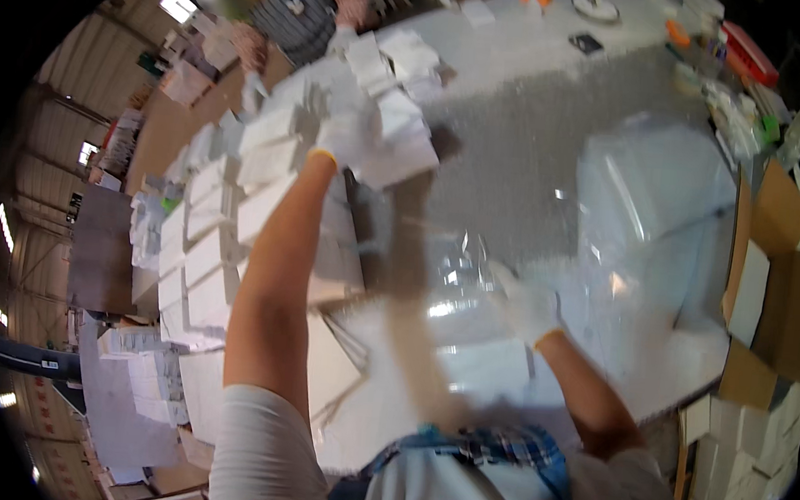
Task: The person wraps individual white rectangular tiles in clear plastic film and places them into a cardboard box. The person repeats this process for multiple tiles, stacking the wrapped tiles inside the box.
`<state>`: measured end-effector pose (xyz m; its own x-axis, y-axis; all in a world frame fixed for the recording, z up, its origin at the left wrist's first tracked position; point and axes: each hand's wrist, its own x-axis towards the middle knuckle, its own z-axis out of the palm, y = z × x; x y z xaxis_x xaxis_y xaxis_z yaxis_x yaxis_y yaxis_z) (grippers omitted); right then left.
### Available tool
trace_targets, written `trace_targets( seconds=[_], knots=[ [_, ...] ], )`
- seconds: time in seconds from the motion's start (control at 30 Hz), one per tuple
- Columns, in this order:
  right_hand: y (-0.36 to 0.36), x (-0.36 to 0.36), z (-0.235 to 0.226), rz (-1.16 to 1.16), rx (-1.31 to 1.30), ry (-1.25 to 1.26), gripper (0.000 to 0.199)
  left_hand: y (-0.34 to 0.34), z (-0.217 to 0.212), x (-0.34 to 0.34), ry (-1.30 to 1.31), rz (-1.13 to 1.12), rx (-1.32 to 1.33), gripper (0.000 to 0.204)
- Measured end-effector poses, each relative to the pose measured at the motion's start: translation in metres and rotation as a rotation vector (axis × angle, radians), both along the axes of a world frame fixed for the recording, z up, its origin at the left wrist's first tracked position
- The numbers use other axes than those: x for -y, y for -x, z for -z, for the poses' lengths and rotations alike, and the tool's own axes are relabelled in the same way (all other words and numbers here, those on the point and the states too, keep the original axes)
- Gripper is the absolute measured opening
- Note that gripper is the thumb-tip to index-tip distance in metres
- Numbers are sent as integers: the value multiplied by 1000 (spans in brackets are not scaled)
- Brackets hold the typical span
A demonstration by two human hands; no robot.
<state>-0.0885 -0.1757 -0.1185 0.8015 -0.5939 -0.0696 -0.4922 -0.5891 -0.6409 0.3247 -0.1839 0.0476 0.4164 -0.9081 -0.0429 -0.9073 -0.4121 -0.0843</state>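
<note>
Reaching out, your gloved left hand (pixel 338 137) grips a blurred stack of white boxes (pixel 387 122) above the box rows (pixel 208 235), while your right hand (pixel 527 302) rests, fingers indistinct, on the clear plastic bag (pixel 646 222); many boxes appear unbagged.

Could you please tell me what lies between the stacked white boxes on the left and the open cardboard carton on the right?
In the head view, a grey table top and a bulky heap of clear plastic bags lie between the white boxes and the cardboard carton.
</note>
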Motion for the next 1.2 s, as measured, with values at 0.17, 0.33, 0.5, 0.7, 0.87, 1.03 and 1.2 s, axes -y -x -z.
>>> trace_targets(
  seconds=[0.17, 0.33, 0.5, 0.7, 0.87, 1.03, 1.2],
  knots=[
    [6, 19, -6, -13, 10, -150, 64, 94, -32, -32, 151, 91, -65, 77],
    [0, 36, -24, -38, -130, -482, 65, 198, -20, -109, 289, 345, -187, 84],
    [0, 44, 3, -38, 111, -766, 70, 287, 2, -166, 59, 304, -342, 89],
    [-1, 41, -18, -50, -6, -755, 73, 336, 7, -188, -106, 238, -358, 74],
    [-1, 40, -21, -42, 33, -821, 75, 340, 12, -191, -107, 220, -363, 77],
    [-4, 39, -22, -40, 32, -823, 76, 340, 14, -192, -163, 222, -384, 78],
    [-11, 35, -23, -2, 30, -759, 71, 343, 25, -196, -133, 178, -387, 77]
  ],
)
